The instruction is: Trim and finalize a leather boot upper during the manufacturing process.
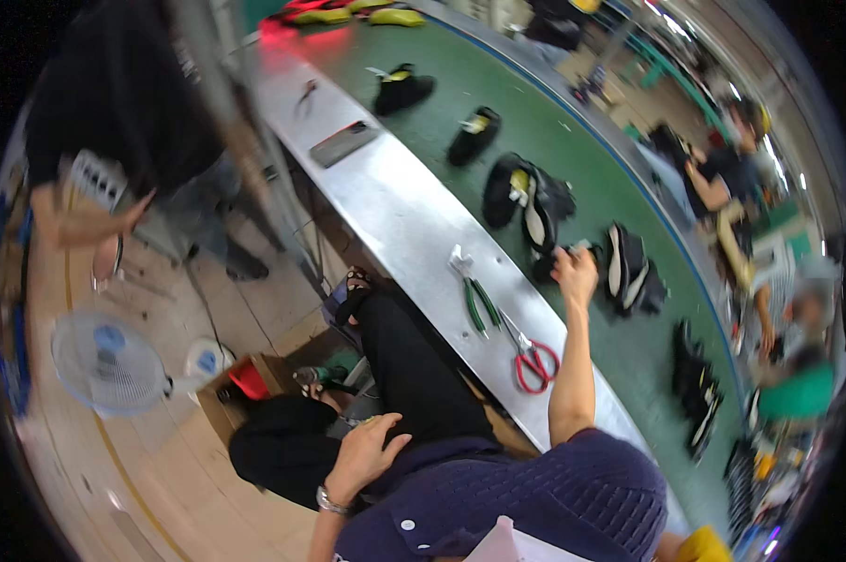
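Note:
My right hand [576, 277] reaches over the green belt, its fingers curled onto a small black shoe [543, 268] that is partly hidden behind them. Just beyond it lie black shoes with pale soles [537, 208], and another black pair [632, 272] is to its right. My left hand [367, 454] hovers by my lap with fingers apart and nothing in it. On the metal ledge, nearer to me than the belt, lie red-handled scissors [535, 365] and green-handled pliers [480, 305].
Farther along the ledge is a phone [344, 143]. More black shoes [474, 136] are spaced along the belt. A white fan [114, 361] and a cardboard box [224, 405] stand on the floor to the left. A person in black [123, 103] stands at upper left; others sit across the belt.

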### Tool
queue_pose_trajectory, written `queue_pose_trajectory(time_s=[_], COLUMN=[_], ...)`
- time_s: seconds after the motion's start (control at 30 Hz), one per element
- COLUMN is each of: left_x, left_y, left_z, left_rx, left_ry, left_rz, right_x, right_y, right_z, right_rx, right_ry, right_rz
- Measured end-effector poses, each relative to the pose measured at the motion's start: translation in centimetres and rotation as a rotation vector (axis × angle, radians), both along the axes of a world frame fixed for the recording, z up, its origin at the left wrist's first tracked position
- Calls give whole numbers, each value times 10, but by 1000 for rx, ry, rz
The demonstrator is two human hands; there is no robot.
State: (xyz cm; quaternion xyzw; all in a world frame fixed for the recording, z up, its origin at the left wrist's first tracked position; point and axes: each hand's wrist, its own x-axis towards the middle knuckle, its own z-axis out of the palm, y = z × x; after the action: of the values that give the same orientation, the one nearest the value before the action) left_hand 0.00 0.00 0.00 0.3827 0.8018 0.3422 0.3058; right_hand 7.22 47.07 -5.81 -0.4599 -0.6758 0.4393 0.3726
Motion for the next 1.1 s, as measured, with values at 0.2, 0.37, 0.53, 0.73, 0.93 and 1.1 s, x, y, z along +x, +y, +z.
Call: queue_pose_trajectory(time_s=[0.2, 0.37, 0.53, 0.73, 0.93, 1.1], left_x=[-23, -41, -50, -46, -19, -6], left_y=[-2, 43, 65, 9, -25, -53], left_z=[7, 35, 59, 0, -7, -12], left_rx=[47, 216, 473, 623, 748, 648], left_ry=[6, 159, 135, -71, -458, -527], left_rz=[45, -75, -89, 257, 529, 721], right_x=[38, 13, -44, -124, -137, -110], right_y=[-32, -125, -184, -251, -291, -289], right_z=[128, 205, 213, 169, 125, 92], right_rx=[-13, -78, -455, -726, -592, -433], right_ry=[348, 421, 439, 180, 40, -63], right_rz=[111, 355, 867, 1167, 1326, 1342])
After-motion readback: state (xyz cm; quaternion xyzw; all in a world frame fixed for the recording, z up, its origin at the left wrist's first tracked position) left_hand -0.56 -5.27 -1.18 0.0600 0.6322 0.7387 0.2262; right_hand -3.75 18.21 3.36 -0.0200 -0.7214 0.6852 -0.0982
